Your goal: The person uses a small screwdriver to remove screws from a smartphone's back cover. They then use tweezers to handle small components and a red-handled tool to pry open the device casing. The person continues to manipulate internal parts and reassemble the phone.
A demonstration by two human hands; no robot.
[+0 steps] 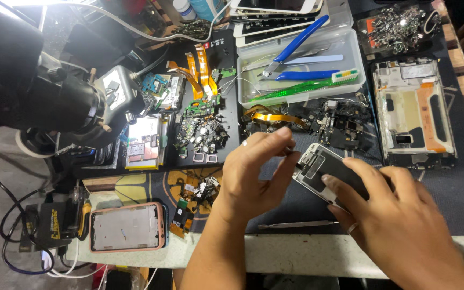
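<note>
My right hand (398,215) grips an opened phone body (318,166), white-framed with a dark inside, tilted above the dark work mat (457,198). My left hand (256,172) has its fingers pinched together at the phone's upper left corner; a thin tool seems to sit between the fingertips, too small to tell. A metal spudger (296,225) lies on the mat just below both hands.
A clear tray (350,53) holds blue cutters (296,48) and a green toothbrush. A stripped phone frame (413,113) lies at right, a pink-edged phone frame (127,227) at lower left. Loose boards, orange flex cables and small parts (202,134) cover the middle; a black microscope (38,96) stands at left.
</note>
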